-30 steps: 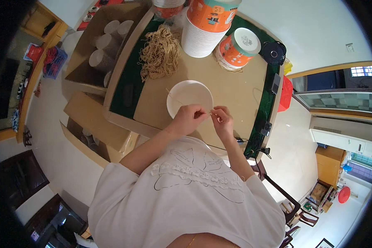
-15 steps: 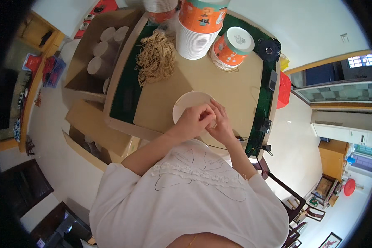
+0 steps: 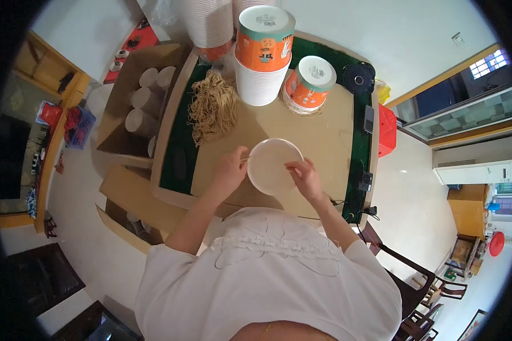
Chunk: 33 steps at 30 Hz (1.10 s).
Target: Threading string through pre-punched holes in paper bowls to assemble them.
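A round white paper tub point(image 3: 274, 170) stands near the front of the table, between my hands. At its left side my left hand point(image 3: 228, 171) is closed in a pinch, with a thin pale strand showing between the fingertips and the tub. My right hand point(image 3: 306, 181) reaches over the tub's right edge with thumb and fingers pressed together; anything between them is too small to make out. Farther back lies a heap of tan cords point(image 3: 213, 108). Right of it rises a tall stack of upturned paper tubs point(image 3: 263, 62), the top one orange and green.
Another orange tub point(image 3: 312, 82) rests upside down on coiled cord point(image 3: 302, 108). A small dark fan point(image 3: 359, 78), a phone point(image 3: 369, 119) and a black device point(image 3: 364, 181) line the right edge. Open cartons point(image 3: 116, 136) with white tubs stand left; a red bin point(image 3: 385, 132) is right.
My hands, earlier together over the tub, have moved apart to its left and right sides. More of the tub shows now. The view has shifted, so the table's things appear lower.
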Each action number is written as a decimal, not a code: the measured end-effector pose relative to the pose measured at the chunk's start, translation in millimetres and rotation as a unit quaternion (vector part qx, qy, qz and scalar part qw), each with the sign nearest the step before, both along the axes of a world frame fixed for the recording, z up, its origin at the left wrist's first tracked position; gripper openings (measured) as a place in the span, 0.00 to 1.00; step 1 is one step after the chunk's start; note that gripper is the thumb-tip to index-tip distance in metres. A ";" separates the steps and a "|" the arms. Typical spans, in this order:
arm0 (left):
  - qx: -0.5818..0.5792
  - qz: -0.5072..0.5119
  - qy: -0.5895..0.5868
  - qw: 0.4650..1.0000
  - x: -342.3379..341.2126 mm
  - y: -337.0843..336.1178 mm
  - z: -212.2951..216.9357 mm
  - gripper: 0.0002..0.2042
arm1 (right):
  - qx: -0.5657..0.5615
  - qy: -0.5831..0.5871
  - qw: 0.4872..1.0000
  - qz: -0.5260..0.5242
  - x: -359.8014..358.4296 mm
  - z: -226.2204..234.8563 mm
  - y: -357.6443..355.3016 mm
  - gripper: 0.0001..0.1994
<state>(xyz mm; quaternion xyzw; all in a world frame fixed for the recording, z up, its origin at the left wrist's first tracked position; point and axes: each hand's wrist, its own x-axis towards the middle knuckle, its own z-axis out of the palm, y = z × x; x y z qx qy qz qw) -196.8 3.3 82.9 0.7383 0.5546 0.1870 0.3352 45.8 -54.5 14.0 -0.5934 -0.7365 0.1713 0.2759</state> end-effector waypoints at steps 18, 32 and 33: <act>-0.393 0.076 -0.181 0.898 1.2 27.0 -113.2 0.13 | -0.102 0.324 0.921 -0.189 -1.7 -39.0 -0.5 0.05; -0.539 0.014 -0.222 0.813 27.4 27.4 -85.5 0.29 | -0.447 0.310 0.832 -0.109 54.4 -30.5 19.3 0.13; -0.535 0.010 -0.223 0.815 37.8 34.2 -69.7 0.29 | -0.299 0.297 0.902 -0.093 66.0 -21.2 22.1 0.14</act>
